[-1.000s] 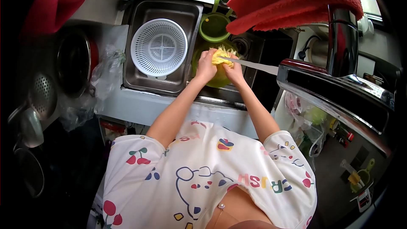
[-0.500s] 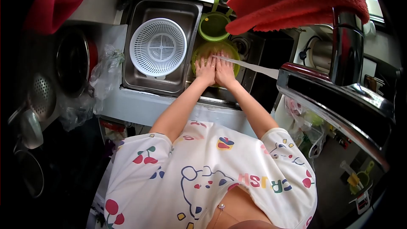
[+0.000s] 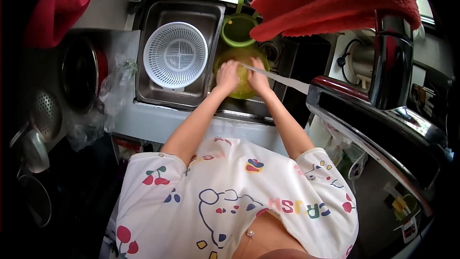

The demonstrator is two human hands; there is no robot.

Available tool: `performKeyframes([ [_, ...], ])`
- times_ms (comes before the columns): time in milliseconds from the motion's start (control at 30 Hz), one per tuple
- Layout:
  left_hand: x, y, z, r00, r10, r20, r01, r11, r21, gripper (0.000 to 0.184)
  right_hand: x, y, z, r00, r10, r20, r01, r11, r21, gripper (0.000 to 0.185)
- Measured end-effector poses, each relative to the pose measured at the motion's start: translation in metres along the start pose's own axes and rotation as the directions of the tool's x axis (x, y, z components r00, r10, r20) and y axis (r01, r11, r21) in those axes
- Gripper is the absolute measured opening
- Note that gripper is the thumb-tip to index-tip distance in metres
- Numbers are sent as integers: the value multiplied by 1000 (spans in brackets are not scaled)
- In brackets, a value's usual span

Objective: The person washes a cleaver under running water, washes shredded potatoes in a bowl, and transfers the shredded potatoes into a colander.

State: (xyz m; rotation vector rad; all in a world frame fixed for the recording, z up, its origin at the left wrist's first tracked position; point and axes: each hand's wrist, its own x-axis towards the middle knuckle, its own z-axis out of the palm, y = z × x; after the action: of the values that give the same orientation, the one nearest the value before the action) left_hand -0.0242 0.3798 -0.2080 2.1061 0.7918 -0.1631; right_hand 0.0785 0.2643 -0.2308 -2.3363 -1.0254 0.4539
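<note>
My left hand is at the left part of a yellow-green basin in the right-hand sink bowl. Across from it, my right hand is at the basin's right part, with a gap between the two. Fingers of both hands are bent downward and smeared by motion, so their grip is unclear. A stream of water runs from the faucet into the basin between my hands. What lies in the basin is too blurred to make out.
A white colander sits in the left sink bowl. Behind the basin is a green strainer-like container. A red towel drapes over the faucet's pipe. Plastic bags and a pan are at the left.
My hands were side by side, laid flat with fingers stretched in the basin; now they have moved apart to its left and right sides. The water keeps running.
</note>
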Motion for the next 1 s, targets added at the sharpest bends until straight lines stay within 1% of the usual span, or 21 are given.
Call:
performKeyframes([
  [33,0,-4,4,993,-24,-117,16,998,-69,45,-4,6,1,996,36,-84,-28,995,98,42],
  [100,4,-8,17,933,-93,-348,21,978,-206,52,-5,16,3,959,283,-3,-275,936,221,44],
  [167,11,-1,24,904,-400,-152,336,884,-326,61,0,31,20,836,490,247,-541,662,520,45],
  [200,16,4,26,848,-524,-77,467,809,-358,62,3,37,24,750,535,388,-645,462,609,46],
  [233,23,5,30,773,-634,3,588,716,-377,64,6,29,19,714,524,463,-679,360,640,47],
  [267,30,-4,45,771,-635,-44,547,697,-463,61,8,21,14,677,504,536,-709,252,658,48],
  [333,42,-19,57,773,-597,215,559,480,-677,56,9,-3,4,660,449,603,-714,123,690,49],
  [367,46,-24,59,772,-542,333,565,345,-749,54,8,-15,-1,683,422,596,-690,106,716,49],
  [400,45,-24,56,821,-518,241,499,445,-743,50,9,-21,-4,707,394,587,-665,89,741,49],
  [500,25,-16,34,916,-401,22,323,704,-633,39,-2,43,35,809,372,454,-562,268,783,47],
  [533,19,-8,21,936,-351,-11,283,772,-570,37,-5,23,18,754,506,420,-571,186,800,40],
  [567,14,2,7,954,-297,-40,238,832,-502,34,-4,10,2,799,451,398,-544,259,798,36],
  [600,7,15,-7,958,-282,-49,215,824,-525,32,-5,4,-11,839,393,377,-511,329,794,32],
  [633,2,16,-8,974,-184,-130,104,878,-467,33,-7,2,-18,873,332,357,-472,395,788,28],
  [667,-3,18,-10,976,-79,-204,-9,917,-398,34,-8,-2,-23,918,303,255,-381,497,780,20],
  [733,-12,22,-15,956,118,-268,-194,941,-278,43,-18,23,-13,971,179,157,-238,768,595,20],
  [800,-19,24,-14,936,227,-269,-277,947,-163,43,-26,28,-16,987,101,124,-143,903,404,25],
  [833,-21,23,-14,923,280,-263,-316,943,-104,44,-28,21,-23,992,62,107,-92,950,300,28],
  [867,-23,18,-16,967,248,-52,-251,965,-79,45,-28,-6,-44,997,-3,74,-14,975,223,31],
  [933,-36,31,-30,969,205,140,-231,953,198,46,-29,-6,-46,973,-227,44,226,974,33,47],
  [1000,-37,38,-33,943,109,314,-251,852,459,58,-30,-8,-40,953,-248,177,258,965,-36,53],
])
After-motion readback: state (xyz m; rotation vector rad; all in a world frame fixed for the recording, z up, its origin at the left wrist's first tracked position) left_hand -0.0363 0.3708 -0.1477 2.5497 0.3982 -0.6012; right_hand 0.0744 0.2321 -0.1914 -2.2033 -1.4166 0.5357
